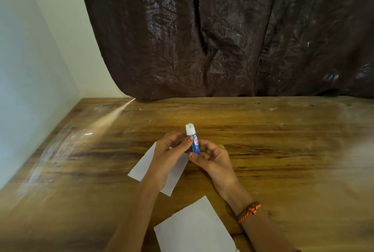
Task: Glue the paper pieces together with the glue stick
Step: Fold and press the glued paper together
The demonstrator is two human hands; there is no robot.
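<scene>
A blue glue stick [194,144] stands upright above the table, its white glue tip [190,128] uncapped and exposed. My left hand [169,157] pinches its upper body, and my right hand [210,159] grips its lower end. Something small and yellow [221,146] peeks out behind my right hand's fingers; it may be the cap. One white paper piece [141,165] lies on the table under my left hand, partly hidden by it. A second white paper piece [195,229] lies nearer to me, between my forearms.
The wooden table [283,140] spreads wide to the right and left of the papers. A white wall [30,69] borders its left edge. A dark brown curtain [222,29] hangs along its far edge.
</scene>
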